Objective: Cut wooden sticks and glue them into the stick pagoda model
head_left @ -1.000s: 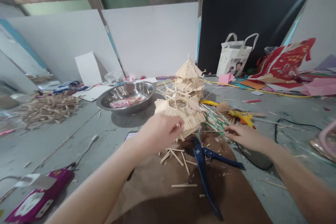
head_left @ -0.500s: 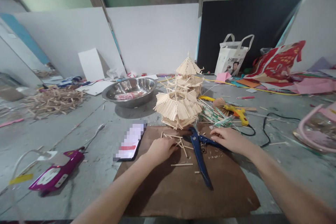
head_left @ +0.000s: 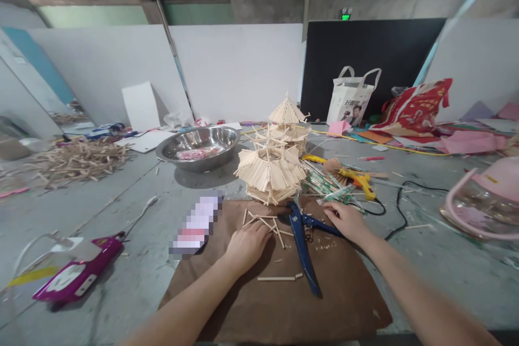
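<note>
My left hand (head_left: 248, 246) lies palm down on a brown sheet (head_left: 227, 308), its fingers curled at a group of thin wooden sticks (head_left: 279, 233). Its fingertips are partly hidden, so what they grip does not show. Blue cutters (head_left: 303, 251) lie on the sheet between my hands, with their handles spread. Close to the cutters' right handle rests my right hand (head_left: 345, 220), fingers loosely bent and apart. Nearer to me are a loose stick (head_left: 276, 279) and a short offcut (head_left: 299, 275). Beyond the sheet's far edge stands a tiered pavilion model (head_left: 270, 170) built of sticks.
Left of the sheet lies a phone (head_left: 197, 224) with a blurred screen. A steel basin (head_left: 198, 165) and a stick pile (head_left: 81, 159) sit farther left. A purple power strip (head_left: 79, 270) is at left. Rightward are a yellow glue gun (head_left: 363, 181) and a pink-handled container (head_left: 482, 200).
The view has tilted slightly upward. The loose stick lies nearer to me on the sheet, closer to the short offcut. Both hands stay in about the same places.
</note>
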Tool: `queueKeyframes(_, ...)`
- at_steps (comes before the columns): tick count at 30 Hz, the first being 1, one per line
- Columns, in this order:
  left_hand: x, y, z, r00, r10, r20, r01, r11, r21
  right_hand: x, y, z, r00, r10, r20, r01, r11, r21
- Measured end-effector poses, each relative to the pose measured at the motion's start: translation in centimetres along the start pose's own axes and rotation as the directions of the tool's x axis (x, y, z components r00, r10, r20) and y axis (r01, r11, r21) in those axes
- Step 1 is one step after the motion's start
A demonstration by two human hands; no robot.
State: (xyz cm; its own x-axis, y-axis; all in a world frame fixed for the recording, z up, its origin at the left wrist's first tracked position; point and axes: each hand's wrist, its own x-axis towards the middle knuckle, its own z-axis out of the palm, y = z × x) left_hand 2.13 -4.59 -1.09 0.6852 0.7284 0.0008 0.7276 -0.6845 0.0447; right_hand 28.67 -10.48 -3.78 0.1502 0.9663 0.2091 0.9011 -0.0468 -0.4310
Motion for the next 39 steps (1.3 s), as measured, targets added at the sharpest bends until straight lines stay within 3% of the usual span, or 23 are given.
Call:
queueKeyframes(3, 0.0, 0.0, -0.1, 1.000, -0.002, 0.009, 0.002, 1.000, -0.021, 0.1, 0.1, 0.1, 1.000, 0.019, -0.007, -0.019, 1.000, 0.007)
queueKeyframes(6, 0.0, 0.0, -0.3, 0.999, -0.024, 0.027, 0.025, 0.999, -0.043, -0.3, -0.5, -0.2, 0.996, 0.001, -0.091, -0.004, 1.000, -0.031)
queueKeyframes(9, 0.0, -0.1, -0.3, 0.999, -0.022, 0.025, 0.023, 0.998, -0.067, -1.1, -2.4, -0.9, 0.974, -0.196, -0.116, 0.191, 0.980, -0.053)
queueKeyframes(11, 0.1, -0.3, -0.1, 1.000, -0.002, 0.005, 0.003, 0.996, -0.088, -1.9, -4.3, -1.1, 0.920, -0.391, -0.014, 0.391, 0.920, -0.017)
queueKeyframes(14, 0.1, -0.8, 0.5, 0.999, -0.001, -0.036, -0.004, 0.993, -0.118, -3.1, -7.1, -0.8, 0.805, -0.582, 0.113, 0.579, 0.813, 0.062)
queueKeyframes(17, 0.2, -1.2, 1.1, 0.998, -0.007, -0.061, -0.001, 0.992, -0.126, -3.8, -8.9, 0.2, 0.720, -0.654, 0.232, 0.648, 0.754, 0.111)
queueKeyframes(19, 0.2, -1.2, 1.2, 0.998, 0.000, -0.067, -0.009, 0.993, -0.122, -4.1, -9.3, 0.8, 0.697, -0.653, 0.296, 0.651, 0.750, 0.120)
queueKeyframes(21, 0.2, -1.2, 1.2, 0.998, 0.001, -0.065, -0.009, 0.993, -0.121, -4.2, -9.3, 1.3, 0.700, -0.637, 0.324, 0.637, 0.761, 0.121)
queueKeyframes(27, 0.2, -1.6, 1.4, 0.998, 0.006, -0.066, -0.019, 0.980, -0.196, -4.0, -8.9, 2.5, 0.788, -0.539, 0.297, 0.538, 0.838, 0.093)
queueKeyframes(39, 0.2, -2.5, 1.4, 0.988, 0.074, -0.134, -0.118, 0.928, -0.354, -3.8, -8.7, 3.1, 0.809, -0.523, 0.269, 0.531, 0.846, 0.049)
